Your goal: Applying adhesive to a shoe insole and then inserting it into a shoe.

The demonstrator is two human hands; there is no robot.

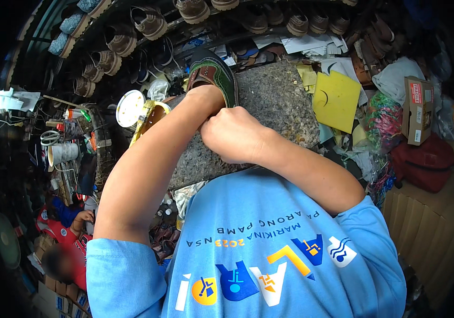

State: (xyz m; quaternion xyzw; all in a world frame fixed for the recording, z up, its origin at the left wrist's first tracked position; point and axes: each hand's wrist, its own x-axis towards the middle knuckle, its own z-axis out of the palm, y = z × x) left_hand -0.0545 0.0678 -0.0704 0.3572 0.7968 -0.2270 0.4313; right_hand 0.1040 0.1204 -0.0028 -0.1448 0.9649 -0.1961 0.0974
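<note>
**Work area crowded on all sides**

We note shelved brown shoes [149, 22] beyond a rough grey bench [282, 100], a yellow sheet [337, 100] at its right and a yellow can [142, 127] at its left. The green-and-brown shoe [212, 70] is at the bench's far side. The left hand [210, 94] is inside it, grip hidden. The right hand [235, 135] is clenched near its heel; whether it grasps anything, we cannot tell.

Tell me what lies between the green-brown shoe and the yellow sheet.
In the head view, the rough grey slab spans the gap between shoe and yellow sheet, with small yellow pieces beside the sheet.
</note>
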